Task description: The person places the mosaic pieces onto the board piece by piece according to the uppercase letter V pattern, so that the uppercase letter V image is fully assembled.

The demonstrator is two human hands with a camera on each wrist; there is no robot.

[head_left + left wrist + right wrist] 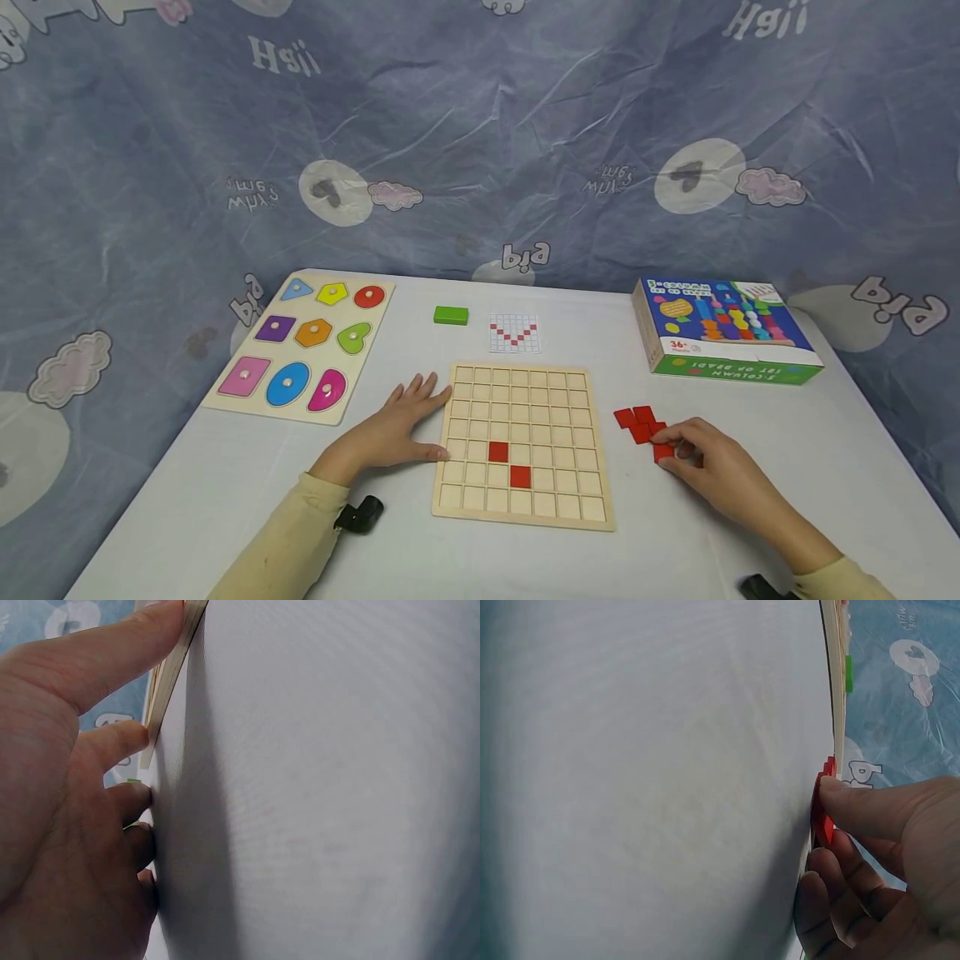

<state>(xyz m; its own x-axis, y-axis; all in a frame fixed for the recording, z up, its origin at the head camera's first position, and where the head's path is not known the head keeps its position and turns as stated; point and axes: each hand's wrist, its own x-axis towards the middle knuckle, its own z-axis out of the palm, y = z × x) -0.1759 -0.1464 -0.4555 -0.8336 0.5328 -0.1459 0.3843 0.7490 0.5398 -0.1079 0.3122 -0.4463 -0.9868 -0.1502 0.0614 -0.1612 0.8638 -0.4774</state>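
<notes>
A wooden grid board (pixel 555 437) lies in the middle of the table, with two red square tiles (pixel 498 452) set diagonally in its cells. My left hand (pixel 393 429) lies spread at the board's left edge, thumb and index fingertip against its side. To the right of the board is a small group of loose red tiles (pixel 640 432). My right hand (pixel 705 467) pinches one red tile (pixel 823 810) between thumb and fingers, at the near end of that group. Behind the board lies a pattern card (pixel 514 333) with red squares in a V shape.
At the left back lies a shape puzzle board (pixel 247 400) with knobbed colored pieces. A green block (pixel 451 316) sits left of the card. A bead-toy box (pixel 735 371) stands at the right back. A patterned cloth (pixel 480 125) hangs behind the table.
</notes>
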